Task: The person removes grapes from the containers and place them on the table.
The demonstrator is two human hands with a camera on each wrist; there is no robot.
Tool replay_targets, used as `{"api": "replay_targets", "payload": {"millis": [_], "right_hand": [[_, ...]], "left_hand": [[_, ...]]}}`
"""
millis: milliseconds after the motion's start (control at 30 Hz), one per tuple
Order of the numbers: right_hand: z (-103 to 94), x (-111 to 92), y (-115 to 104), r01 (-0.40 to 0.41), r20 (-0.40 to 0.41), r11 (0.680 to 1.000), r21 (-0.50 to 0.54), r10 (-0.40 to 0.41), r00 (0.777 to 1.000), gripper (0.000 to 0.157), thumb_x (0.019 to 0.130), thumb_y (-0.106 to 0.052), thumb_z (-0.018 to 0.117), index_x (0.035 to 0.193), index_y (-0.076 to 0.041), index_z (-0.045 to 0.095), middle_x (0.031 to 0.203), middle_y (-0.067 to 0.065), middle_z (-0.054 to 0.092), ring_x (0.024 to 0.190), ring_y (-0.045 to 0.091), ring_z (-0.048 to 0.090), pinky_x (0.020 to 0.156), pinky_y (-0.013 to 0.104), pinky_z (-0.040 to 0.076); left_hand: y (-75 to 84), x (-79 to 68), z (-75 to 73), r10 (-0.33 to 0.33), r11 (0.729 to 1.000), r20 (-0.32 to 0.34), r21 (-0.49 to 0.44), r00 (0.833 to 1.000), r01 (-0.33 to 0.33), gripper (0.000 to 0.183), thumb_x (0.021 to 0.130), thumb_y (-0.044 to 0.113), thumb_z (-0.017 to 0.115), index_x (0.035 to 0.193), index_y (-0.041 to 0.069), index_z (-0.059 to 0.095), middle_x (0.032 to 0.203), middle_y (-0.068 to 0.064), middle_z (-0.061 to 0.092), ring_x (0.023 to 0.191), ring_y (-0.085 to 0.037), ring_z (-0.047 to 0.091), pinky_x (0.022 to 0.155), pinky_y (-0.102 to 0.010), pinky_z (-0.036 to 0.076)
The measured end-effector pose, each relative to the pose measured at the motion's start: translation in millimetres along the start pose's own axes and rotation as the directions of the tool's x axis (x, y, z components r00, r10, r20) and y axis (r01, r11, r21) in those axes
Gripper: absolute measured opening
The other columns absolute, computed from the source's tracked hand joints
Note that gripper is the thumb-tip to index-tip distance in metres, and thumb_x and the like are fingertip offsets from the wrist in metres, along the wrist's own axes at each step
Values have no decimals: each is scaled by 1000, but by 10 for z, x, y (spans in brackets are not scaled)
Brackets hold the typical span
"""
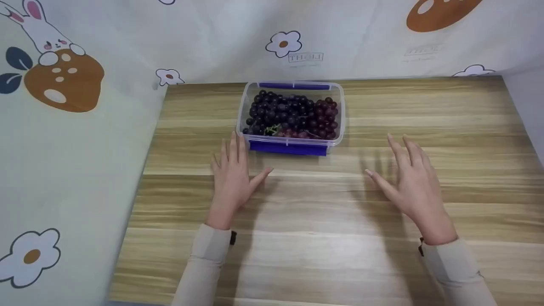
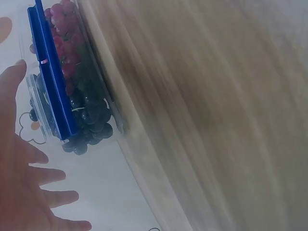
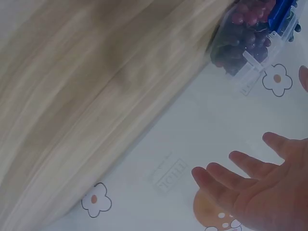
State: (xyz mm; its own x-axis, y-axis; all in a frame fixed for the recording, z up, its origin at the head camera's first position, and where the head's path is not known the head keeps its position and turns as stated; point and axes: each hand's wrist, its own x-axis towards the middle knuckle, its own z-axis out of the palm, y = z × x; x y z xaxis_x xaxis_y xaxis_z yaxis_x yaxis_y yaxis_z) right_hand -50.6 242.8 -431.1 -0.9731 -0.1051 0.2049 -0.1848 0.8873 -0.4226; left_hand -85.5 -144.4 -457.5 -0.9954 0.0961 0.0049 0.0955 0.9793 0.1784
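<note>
A clear plastic container (image 1: 290, 141) with blue clips stands at the back middle of the table, its top uncovered. Dark purple and reddish grapes (image 1: 293, 112) fill much of it, with a bit of green stem showing. My left hand (image 1: 231, 176) is spread with straight fingers just in front of the container's left front corner; whether the fingertips touch it I cannot tell. Farther off, to the right of the container, my right hand (image 1: 414, 185) hovers with fingers extended and nothing in it. Both wrist views show the spread fingers and the container's blue clip (image 2: 53, 72).
The wood-grain table (image 1: 314, 255) reaches toward me and out to both sides. Behind it and on the left hangs a pale cloth (image 1: 212, 38) printed with flowers, a rabbit and brown strawberries.
</note>
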Motion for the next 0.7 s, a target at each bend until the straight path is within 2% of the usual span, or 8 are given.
{"api": "replay_targets", "payload": {"millis": [133, 400, 700], "right_hand": [[-2, 87, -54, 12, 10, 1000, 20, -13, 1000, 88, 94, -47, 77, 164, -8, 38, 161, 35, 36, 144, 60, 37, 119, 74, 31], [13, 244, -156, 60, 20, 997, 55, -61, 998, 84, 96, -40, 78, 162, -6, 38, 162, 33, 36, 145, 57, 39, 119, 73, 33], [45, 400, -262, 89, 8, 989, 122, -90, 996, 80, 98, -36, 77, 162, -6, 40, 164, 31, 36, 147, 56, 38, 119, 72, 34]], "left_hand": [[-24, 94, -17, -7, 1000, -11, -16, 1000, 7, 113, 96, 73, 58, 169, 1, 11, 174, -22, 19, 159, -48, 22, 124, -74, 23], [-44, 238, -22, 1, 1000, -4, 4, 1000, -1, 114, 97, 78, 49, 168, -1, 10, 174, -22, 22, 159, -47, 23, 127, -71, 18], [-51, 349, -63, -5, 1000, 55, -20, 998, 6, 113, 98, 78, 45, 168, -1, 5, 176, -21, 13, 161, -44, 15, 128, -70, 16]]}}
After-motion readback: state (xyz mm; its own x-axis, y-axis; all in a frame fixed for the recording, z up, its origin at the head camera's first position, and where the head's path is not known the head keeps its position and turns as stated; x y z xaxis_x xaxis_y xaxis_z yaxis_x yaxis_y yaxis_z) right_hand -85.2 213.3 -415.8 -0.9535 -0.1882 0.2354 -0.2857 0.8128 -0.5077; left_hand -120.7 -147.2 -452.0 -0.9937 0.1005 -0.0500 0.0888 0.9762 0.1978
